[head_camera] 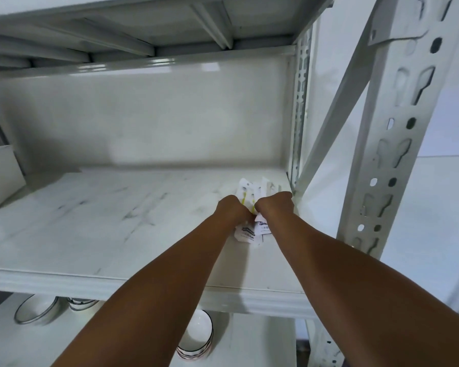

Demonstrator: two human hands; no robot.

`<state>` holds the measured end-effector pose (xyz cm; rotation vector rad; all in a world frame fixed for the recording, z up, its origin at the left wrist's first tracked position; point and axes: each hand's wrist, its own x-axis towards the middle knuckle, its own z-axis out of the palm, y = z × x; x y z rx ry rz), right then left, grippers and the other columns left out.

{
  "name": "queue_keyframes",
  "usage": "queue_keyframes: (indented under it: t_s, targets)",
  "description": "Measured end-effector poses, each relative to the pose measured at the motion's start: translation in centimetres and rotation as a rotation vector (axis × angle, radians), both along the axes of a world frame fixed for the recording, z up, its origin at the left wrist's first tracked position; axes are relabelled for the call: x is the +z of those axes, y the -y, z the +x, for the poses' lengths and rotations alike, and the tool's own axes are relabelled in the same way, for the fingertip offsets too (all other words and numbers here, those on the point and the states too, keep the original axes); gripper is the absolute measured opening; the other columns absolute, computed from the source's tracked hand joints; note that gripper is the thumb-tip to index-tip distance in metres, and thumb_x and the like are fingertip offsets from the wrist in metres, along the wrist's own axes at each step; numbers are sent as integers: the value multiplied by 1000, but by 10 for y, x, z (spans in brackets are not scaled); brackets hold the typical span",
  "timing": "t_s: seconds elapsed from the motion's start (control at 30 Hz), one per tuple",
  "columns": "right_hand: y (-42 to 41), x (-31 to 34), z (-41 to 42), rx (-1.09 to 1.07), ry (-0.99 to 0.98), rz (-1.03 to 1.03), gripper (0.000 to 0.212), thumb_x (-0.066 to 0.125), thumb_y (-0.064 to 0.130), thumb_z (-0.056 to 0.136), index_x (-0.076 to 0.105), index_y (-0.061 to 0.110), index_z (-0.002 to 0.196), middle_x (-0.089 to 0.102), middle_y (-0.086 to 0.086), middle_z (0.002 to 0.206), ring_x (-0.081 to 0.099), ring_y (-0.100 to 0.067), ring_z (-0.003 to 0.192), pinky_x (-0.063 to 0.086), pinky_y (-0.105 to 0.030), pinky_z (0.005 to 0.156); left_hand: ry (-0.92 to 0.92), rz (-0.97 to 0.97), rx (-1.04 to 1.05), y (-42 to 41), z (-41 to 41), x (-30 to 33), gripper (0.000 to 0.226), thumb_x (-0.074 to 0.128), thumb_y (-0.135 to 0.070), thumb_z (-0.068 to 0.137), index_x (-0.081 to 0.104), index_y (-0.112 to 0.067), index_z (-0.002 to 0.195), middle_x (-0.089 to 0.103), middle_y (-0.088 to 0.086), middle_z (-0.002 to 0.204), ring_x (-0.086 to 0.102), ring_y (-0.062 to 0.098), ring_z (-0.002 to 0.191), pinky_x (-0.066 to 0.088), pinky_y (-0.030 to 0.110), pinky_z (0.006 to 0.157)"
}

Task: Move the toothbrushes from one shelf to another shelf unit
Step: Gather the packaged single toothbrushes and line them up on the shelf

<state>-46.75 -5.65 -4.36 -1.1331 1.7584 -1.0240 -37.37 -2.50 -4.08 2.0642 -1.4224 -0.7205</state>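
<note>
Head view: white-wrapped toothbrush packets with yellow-green handles [252,207] are gripped by left hand [231,207] and right hand [274,206], both clenched, at the right rear of the white marbled metal shelf [104,221].

The only print in view stands on the white toothbrush packets [245,233] lying on the marbled shelf board [90,221]. On the near end of the left packet there are two lines of bold dark capitals, too blurred to read. The packet beside it shows the start of a dark word, "TOOTH", its remainder covered by the right hand [274,207]. Beneath each heading runs a line of smaller characters that cannot be made out.
</note>
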Motion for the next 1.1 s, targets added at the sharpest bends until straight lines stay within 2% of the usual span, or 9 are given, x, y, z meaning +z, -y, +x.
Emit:
queue_keyframes:
  t_s: [0.13,0.27,0.33,0.43,0.5,0.63,0.8,0.93,1.1]
  targets:
    - [-2,-1,-1,22,-24,25,61,70,7,80,35,2,129,58,-13,123,61,-29,108,41,-28,69,-95,24,74,-1,2,0,24,68,-8,73,46,-10,63,50,5,62,50,16,55,39,22,48]
    - [-8,1,-2,79,-21,49,55,72,14,74,50,1,124,62,-10,99,56,-21,66,32,-23,44,-114,95,69,-3,3,4,26,68,-20,74,45,-12,66,51,2,62,52,15,57,41,22,52]
    - [-11,0,-3,89,-50,54,52,72,15,73,53,2,120,62,-9,97,54,-21,65,28,-23,41,-180,114,56,1,4,3,29,74,-20,70,47,-11,64,54,5,64,58,21,67,48,26,65]
    - [-10,0,-4,120,20,36,48,69,15,73,53,7,118,57,-8,96,54,-23,75,39,-24,50,-231,101,48,0,5,4,29,76,-15,72,48,-9,65,56,9,70,58,25,69,52,30,69]
    - [-11,1,-4,124,17,55,47,68,18,74,52,9,117,53,-6,84,52,-20,64,37,-25,46,-242,58,53,0,4,4,28,74,-15,74,47,-10,66,53,7,69,56,22,66,49,27,62]
    - [-9,-1,-2,107,112,19,47,75,17,70,54,5,110,60,-10,89,58,-25,75,48,-26,61,-345,-8,76,-3,5,2,19,73,-17,69,55,-10,71,62,9,79,68,29,86,54,35,83]
    - [-9,-2,0,121,77,10,34,76,19,73,60,2,98,54,-5,66,55,-20,62,38,-23,49,-467,-98,69,-12,14,0,20,69,-12,62,61,-5,78,62,11,76,62,28,76,50,33,70]
    - [-11,0,2,141,33,41,27,76,21,75,53,8,79,51,-2,61,48,-13,51,33,-23,44,-618,-146,26,-16,21,-3,49,66,-15,50,65,-1,97,66,14,87,65,30,80,52,34,74]
    - [-13,-5,5,143,133,4,46,84,14,64,61,1,101,59,-8,70,64,-25,65,60,-35,71,-657,-147,39,-18,30,-8,19,68,-4,68,63,-4,87,67,13,84,67,32,85,53,35,75]
